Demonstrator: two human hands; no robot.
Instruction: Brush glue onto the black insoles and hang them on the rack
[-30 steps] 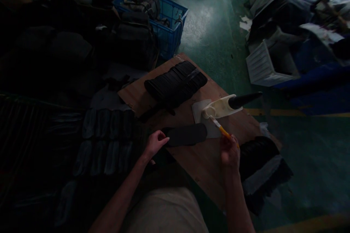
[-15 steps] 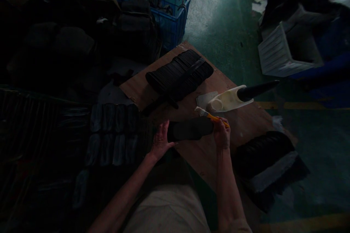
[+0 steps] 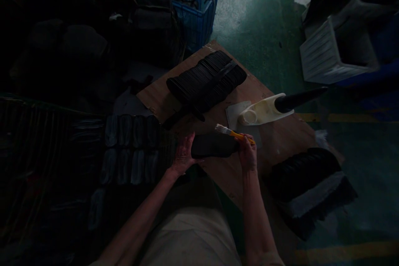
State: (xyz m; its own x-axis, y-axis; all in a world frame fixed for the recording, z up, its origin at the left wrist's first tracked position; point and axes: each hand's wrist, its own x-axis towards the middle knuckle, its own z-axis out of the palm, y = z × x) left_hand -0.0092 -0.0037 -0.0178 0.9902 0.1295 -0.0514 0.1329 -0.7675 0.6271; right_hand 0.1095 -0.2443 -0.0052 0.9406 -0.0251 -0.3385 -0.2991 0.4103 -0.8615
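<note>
A dark, flat, shoe-insole-shaped piece (image 3: pixel 213 145) lies level above the lower edge of the wooden board (image 3: pixel 152 95). My left hand (image 3: pixel 183 156) grips its left end, thumb along the near edge and fingers along the far edge. In my right hand (image 3: pixel 248 153), at the piece's right end, is a paintbrush (image 3: pixel 233 133) with a yellow handle and pale bristles. The bristles point left, over the far edge of the piece; whether they touch it I cannot tell. Beyond the brush stands a pale plastic container (image 3: pixel 264 110) with a black tapered part.
Across the board lies a strapped row of dark flat pieces (image 3: pixel 207 79). Another dark bundle (image 3: pixel 308 183) sits at right. Pale-coated pieces (image 3: pixel 124 166) stand in rows at left. A blue crate (image 3: pixel 196 20) and a white bin (image 3: pixel 321 56) stand beyond. Part of another person's arm shows top left.
My right hand has moved slightly left with the paintbrush, and the bristles have shifted left along the far edge of the piece. My left hand keeps its grip. The view has shifted slightly.
</note>
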